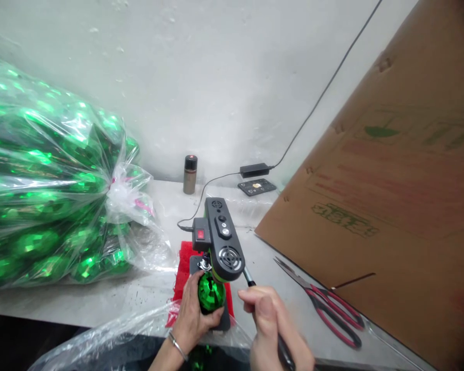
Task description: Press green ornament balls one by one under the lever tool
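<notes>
My left hand (191,314), with a metal bangle at its wrist, has its fingers curled round a shiny green faceted ball (211,292). The ball is held beneath the head of a black table device (226,237) with round grilles, buttons and a red switch. A metal rod with a black lever handle (285,353) runs from the device toward me, and my right hand (272,324) is closed around it. Under the device lies a red cloth (184,263). Where the ball meets the device head is partly hidden.
A tied clear bag (54,196) of green balls fills the left side. A large cardboard box (371,180) leans at right, beside red-and-black-handled scissors (325,306). Behind stand a bottle (190,175), a power adapter (255,170) and a phone (257,187). Clear plastic (112,332) hangs at the front.
</notes>
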A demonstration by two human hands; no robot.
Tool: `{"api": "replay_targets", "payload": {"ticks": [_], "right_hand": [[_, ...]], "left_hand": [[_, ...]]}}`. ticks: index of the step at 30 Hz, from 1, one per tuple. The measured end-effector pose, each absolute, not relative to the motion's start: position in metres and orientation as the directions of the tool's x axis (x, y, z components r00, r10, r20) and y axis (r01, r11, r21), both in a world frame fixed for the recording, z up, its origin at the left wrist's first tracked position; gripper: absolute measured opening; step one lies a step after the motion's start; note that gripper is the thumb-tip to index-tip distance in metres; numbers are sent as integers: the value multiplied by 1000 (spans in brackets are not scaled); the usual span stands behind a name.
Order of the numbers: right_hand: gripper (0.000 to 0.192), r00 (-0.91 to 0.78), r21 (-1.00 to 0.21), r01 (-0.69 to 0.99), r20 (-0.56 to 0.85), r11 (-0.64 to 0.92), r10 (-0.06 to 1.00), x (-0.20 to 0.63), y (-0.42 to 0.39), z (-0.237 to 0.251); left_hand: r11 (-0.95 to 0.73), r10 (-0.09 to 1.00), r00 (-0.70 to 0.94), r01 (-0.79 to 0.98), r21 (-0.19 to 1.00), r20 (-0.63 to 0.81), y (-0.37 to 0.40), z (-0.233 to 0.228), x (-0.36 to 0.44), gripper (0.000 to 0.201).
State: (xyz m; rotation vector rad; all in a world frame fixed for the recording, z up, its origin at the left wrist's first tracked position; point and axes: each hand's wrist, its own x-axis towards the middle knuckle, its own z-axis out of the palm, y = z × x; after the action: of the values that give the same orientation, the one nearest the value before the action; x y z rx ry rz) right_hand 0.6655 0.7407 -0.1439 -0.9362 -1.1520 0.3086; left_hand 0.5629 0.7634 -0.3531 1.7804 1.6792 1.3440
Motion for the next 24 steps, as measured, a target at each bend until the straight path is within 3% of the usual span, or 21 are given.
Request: {"api": "replay_targets", "payload": {"ticks": [6, 13, 24], "right_hand": [[34, 425, -725, 300, 683, 619, 594, 667, 741, -161], [33, 284, -548, 387, 836, 741, 470, 684, 754, -181], [35, 309, -513, 400, 855, 759, 415, 681, 759, -185]], "left_hand": [[-241, 908, -133, 608, 756, 397, 764, -352, 563, 80], [-273, 892, -123, 622, 734, 436, 763, -348, 563, 79], [-252, 893, -137, 636, 729, 429, 761, -355, 564, 83]]}}
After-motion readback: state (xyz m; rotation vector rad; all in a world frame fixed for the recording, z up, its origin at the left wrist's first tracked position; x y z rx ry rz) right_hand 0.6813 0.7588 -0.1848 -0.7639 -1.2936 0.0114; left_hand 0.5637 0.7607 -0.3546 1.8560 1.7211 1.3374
